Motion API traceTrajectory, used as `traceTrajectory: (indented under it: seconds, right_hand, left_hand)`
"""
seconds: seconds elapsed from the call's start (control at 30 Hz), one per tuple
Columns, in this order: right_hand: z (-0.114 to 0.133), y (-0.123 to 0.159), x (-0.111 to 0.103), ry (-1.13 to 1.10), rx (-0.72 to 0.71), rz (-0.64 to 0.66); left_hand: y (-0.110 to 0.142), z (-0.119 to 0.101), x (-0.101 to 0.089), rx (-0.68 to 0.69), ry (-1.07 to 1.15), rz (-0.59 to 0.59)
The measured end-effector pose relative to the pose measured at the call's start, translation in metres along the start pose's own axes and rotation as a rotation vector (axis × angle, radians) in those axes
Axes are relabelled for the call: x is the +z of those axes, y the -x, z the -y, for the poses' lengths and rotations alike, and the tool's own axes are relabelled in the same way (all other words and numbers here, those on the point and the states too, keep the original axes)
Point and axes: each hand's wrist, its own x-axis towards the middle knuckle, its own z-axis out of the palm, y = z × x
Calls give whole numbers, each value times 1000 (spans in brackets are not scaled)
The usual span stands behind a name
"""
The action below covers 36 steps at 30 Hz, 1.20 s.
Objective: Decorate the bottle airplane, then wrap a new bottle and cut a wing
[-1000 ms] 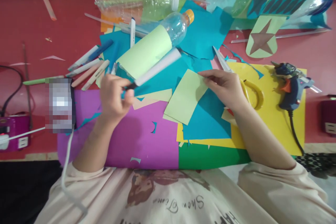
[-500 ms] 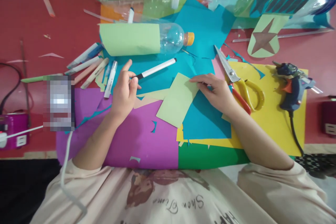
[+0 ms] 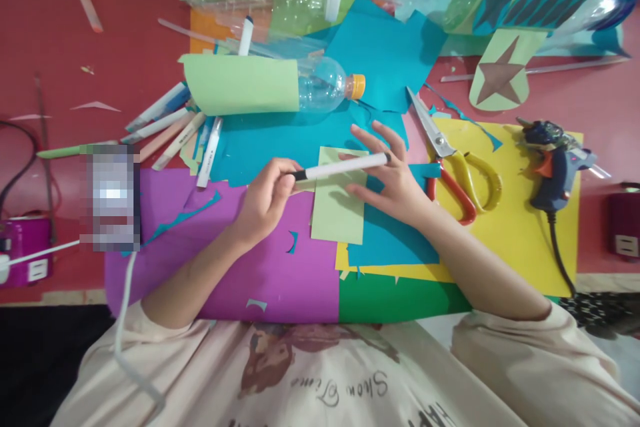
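Observation:
My left hand (image 3: 267,203) pinches the black end of a white marker pen (image 3: 345,165), which points to the right over the paper. Beneath the pen lies a light green paper rectangle (image 3: 337,213), partly on blue paper (image 3: 400,240). My right hand (image 3: 387,177) has its fingers spread around the pen's far end; whether they touch it I cannot tell. A clear plastic bottle (image 3: 323,85) with a yellow cap and a light green paper wrap lies on its side beyond the hands.
Scissors (image 3: 450,160) and a glue gun (image 3: 555,167) lie to the right. Several markers (image 3: 170,137) and a blurred phone-like device (image 3: 113,197) are at the left. Purple paper (image 3: 220,280) covers the near side. A paper piece with a brown star (image 3: 501,77) sits at the far right.
My left hand has moved right and nearer with the marker. My right hand has let go of the green paper and spread its fingers by the pen; the paper has turned straighter.

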Motion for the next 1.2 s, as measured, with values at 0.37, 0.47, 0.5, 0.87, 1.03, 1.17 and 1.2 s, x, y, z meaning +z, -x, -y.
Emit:
traceTrajectory:
  seconds: [0.37,0.47,0.5,0.87,1.03,1.17,1.2]
  right_hand:
    - [41,12,14,-698,130,82]
    - [40,12,13,-721,184,115]
    - [39,12,12,-731,205,131]
    - [36,12,10,-840,253,159]
    - [29,12,2,-837,264,26]
    - [16,9,-2,-846,355,-343]
    - [13,8,-3,-825,391,-417]
  left_hand:
    - [8,-17,18,478,-331,269]
    - [10,-17,18,442,-435,283]
    - [10,-17,17,436,-459,294]
    - [9,-15,9,438,-381,320]
    - [3,-10,-3,366,-371,214]
    - [-4,4,-15,206,-581,-33]
    - [-5,6,-16,206,-592,-46]
